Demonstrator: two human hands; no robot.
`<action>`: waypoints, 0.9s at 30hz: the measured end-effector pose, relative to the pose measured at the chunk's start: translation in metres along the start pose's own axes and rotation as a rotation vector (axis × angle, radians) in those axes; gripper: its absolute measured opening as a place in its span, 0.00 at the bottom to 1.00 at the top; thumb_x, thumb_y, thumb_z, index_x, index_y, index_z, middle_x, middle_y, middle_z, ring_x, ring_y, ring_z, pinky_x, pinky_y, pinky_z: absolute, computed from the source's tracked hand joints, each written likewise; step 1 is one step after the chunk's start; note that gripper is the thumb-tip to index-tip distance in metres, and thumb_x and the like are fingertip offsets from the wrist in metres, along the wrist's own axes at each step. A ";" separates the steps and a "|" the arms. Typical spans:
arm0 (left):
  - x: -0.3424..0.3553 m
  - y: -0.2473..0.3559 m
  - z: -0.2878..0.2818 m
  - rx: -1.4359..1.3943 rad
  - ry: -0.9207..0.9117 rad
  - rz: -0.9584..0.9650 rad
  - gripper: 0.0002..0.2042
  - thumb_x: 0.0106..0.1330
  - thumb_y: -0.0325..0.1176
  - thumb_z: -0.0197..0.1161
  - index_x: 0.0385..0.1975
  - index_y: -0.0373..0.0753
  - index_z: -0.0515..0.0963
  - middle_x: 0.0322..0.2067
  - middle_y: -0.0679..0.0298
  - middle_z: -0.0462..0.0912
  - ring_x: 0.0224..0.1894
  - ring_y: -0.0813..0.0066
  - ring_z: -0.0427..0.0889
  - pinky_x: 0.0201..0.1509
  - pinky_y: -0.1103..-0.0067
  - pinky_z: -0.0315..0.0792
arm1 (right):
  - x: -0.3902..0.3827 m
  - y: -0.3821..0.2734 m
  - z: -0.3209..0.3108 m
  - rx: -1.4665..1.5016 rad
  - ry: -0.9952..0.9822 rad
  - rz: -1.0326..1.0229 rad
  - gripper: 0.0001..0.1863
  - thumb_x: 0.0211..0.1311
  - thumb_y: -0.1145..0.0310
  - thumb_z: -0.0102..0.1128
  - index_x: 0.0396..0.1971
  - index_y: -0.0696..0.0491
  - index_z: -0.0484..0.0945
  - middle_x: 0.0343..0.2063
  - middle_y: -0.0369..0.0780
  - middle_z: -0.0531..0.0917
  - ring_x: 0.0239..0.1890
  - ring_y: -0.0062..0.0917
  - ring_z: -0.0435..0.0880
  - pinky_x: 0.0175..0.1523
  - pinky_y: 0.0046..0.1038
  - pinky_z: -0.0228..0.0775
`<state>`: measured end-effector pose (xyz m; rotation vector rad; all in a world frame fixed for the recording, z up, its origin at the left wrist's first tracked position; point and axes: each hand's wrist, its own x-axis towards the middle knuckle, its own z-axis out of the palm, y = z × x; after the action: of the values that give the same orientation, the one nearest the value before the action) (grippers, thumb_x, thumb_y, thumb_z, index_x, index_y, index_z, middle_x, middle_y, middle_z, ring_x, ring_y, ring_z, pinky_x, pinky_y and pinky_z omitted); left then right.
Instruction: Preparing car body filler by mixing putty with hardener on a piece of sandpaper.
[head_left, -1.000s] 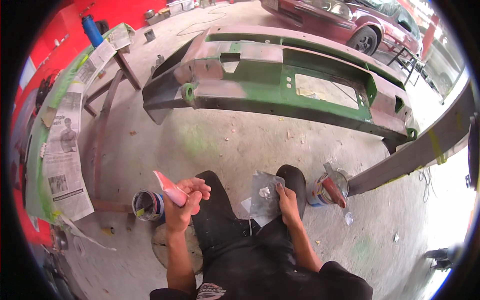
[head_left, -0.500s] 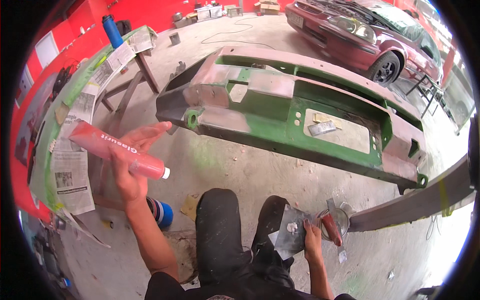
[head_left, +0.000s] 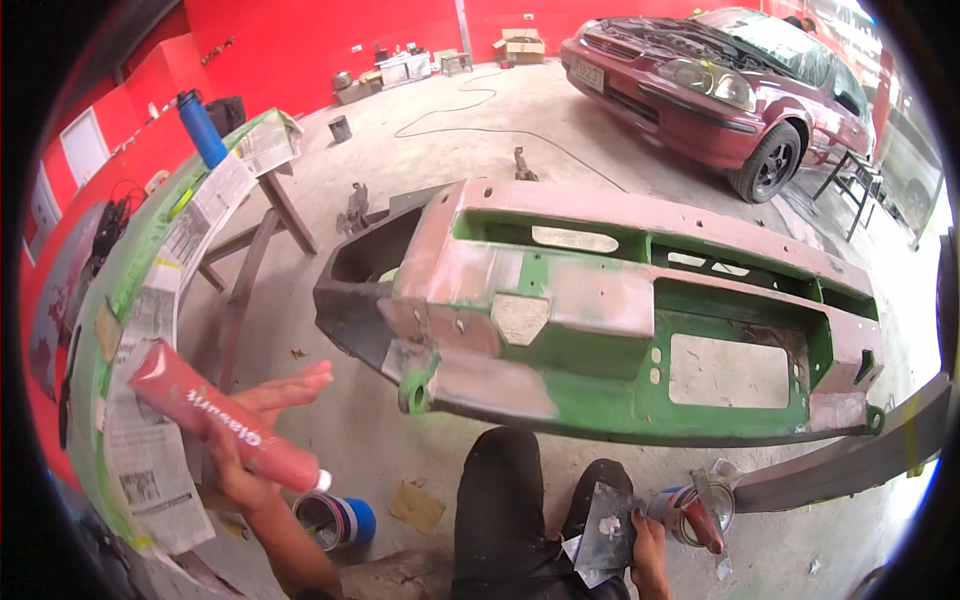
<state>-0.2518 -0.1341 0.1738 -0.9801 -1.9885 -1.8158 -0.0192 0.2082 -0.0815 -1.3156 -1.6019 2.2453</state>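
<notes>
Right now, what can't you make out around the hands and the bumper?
Head view, all of it:
- Left hand: palm and grip hidden behind the pink tube.
- Right hand: mostly hidden by the grey board it holds, wrist cut by the lower edge.
- Open can: contents too small to tell.
- Blue-banded can: partly behind the left forearm.
- Green bumper: underside faces away.

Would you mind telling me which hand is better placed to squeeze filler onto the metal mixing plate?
Left, probably: the left hand holds the red tube, capped end toward the grey metal plate, which the right hand steadies on the knee.
</notes>
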 end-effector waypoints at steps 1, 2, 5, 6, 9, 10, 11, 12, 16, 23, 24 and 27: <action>0.012 -0.004 0.010 0.052 -0.026 -0.063 0.41 0.69 0.59 0.31 0.42 0.18 0.77 0.41 0.36 0.81 0.51 0.37 0.79 0.65 0.53 0.63 | -0.003 -0.002 0.002 0.015 0.021 0.036 0.22 0.70 0.55 0.53 0.34 0.63 0.79 0.29 0.37 0.81 0.30 0.19 0.76 0.38 0.25 0.69; 0.026 -0.012 0.015 0.066 -0.168 -0.047 0.38 0.69 0.57 0.33 0.44 0.21 0.77 0.45 0.40 0.81 0.55 0.41 0.77 0.67 0.54 0.60 | -0.003 -0.003 0.005 0.014 0.026 0.044 0.22 0.70 0.55 0.53 0.34 0.63 0.79 0.29 0.37 0.81 0.30 0.19 0.76 0.38 0.25 0.69; 0.073 -0.049 0.065 0.047 -0.485 0.005 0.31 0.69 0.51 0.36 0.52 0.28 0.77 0.56 0.49 0.78 0.67 0.52 0.67 0.72 0.57 0.52 | -0.008 -0.007 0.009 0.033 0.033 0.038 0.22 0.71 0.55 0.53 0.35 0.62 0.79 0.31 0.38 0.82 0.32 0.19 0.77 0.40 0.26 0.70; 0.088 -0.052 0.086 0.107 -0.630 0.045 0.27 0.72 0.48 0.40 0.57 0.31 0.74 0.61 0.50 0.73 0.71 0.57 0.61 0.72 0.60 0.53 | -0.006 -0.012 0.014 0.019 0.063 -0.017 0.20 0.71 0.56 0.53 0.36 0.62 0.79 0.33 0.38 0.82 0.34 0.19 0.78 0.41 0.25 0.69; 0.117 -0.052 0.165 -0.009 -0.782 -0.057 0.23 0.72 0.46 0.46 0.55 0.31 0.69 0.20 0.59 0.81 0.52 0.59 0.78 0.70 0.63 0.58 | 0.006 -0.020 0.021 -0.023 0.061 -0.043 0.19 0.71 0.57 0.53 0.37 0.60 0.79 0.35 0.37 0.82 0.36 0.20 0.78 0.44 0.25 0.69; 0.121 -0.053 0.173 0.076 -0.799 0.019 0.23 0.72 0.46 0.47 0.55 0.32 0.68 0.25 0.55 0.81 0.54 0.57 0.77 0.70 0.64 0.57 | 0.009 -0.023 0.022 -0.023 0.038 -0.032 0.18 0.71 0.57 0.53 0.38 0.60 0.79 0.36 0.37 0.82 0.38 0.20 0.78 0.46 0.25 0.69; 0.124 -0.054 0.176 0.163 -0.810 0.099 0.23 0.72 0.47 0.47 0.54 0.32 0.68 0.29 0.51 0.81 0.55 0.55 0.75 0.71 0.65 0.57 | 0.010 -0.028 0.027 -0.027 0.044 -0.025 0.18 0.71 0.57 0.53 0.38 0.60 0.79 0.36 0.37 0.82 0.38 0.20 0.78 0.46 0.25 0.69; 0.123 -0.065 0.171 0.155 -0.812 0.092 0.23 0.72 0.47 0.47 0.54 0.32 0.68 0.29 0.51 0.81 0.55 0.55 0.75 0.71 0.65 0.57 | 0.010 -0.033 0.033 -0.014 0.059 -0.062 0.20 0.71 0.56 0.52 0.35 0.61 0.79 0.32 0.35 0.81 0.35 0.18 0.76 0.42 0.24 0.68; 0.131 -0.119 0.102 0.403 -0.614 0.102 0.25 0.74 0.47 0.42 0.60 0.34 0.68 0.60 0.54 0.70 0.64 0.57 0.68 0.71 0.68 0.56 | 0.009 -0.015 0.030 -0.022 0.121 -0.050 0.21 0.71 0.56 0.52 0.36 0.61 0.79 0.33 0.35 0.81 0.36 0.18 0.76 0.43 0.24 0.68; 0.145 -0.102 0.012 -0.235 -0.351 -0.197 0.31 0.74 0.46 0.32 0.63 0.23 0.63 0.66 0.47 0.65 0.73 0.59 0.55 0.75 0.71 0.45 | 0.004 -0.035 0.046 -0.040 0.090 -0.030 0.21 0.71 0.55 0.53 0.39 0.61 0.80 0.34 0.37 0.83 0.35 0.19 0.79 0.43 0.25 0.69; 0.143 -0.105 0.023 -0.071 -0.429 -0.147 0.30 0.74 0.46 0.34 0.63 0.24 0.64 0.66 0.48 0.65 0.73 0.59 0.56 0.75 0.70 0.47 | 0.003 -0.036 0.048 -0.089 0.076 -0.022 0.22 0.71 0.54 0.53 0.39 0.61 0.80 0.33 0.37 0.83 0.34 0.18 0.79 0.42 0.24 0.69; 0.136 -0.102 0.072 0.256 -0.597 0.003 0.27 0.72 0.44 0.41 0.62 0.27 0.67 0.65 0.47 0.67 0.71 0.54 0.59 0.74 0.68 0.49 | 0.005 -0.039 0.054 0.046 -0.009 -0.025 0.22 0.71 0.52 0.53 0.37 0.60 0.80 0.31 0.36 0.83 0.30 0.17 0.79 0.38 0.23 0.70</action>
<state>-0.3997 -0.0240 0.1665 -1.5633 -2.4629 -1.3082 -0.0734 0.1886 -0.0488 -1.2690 -1.5503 2.2629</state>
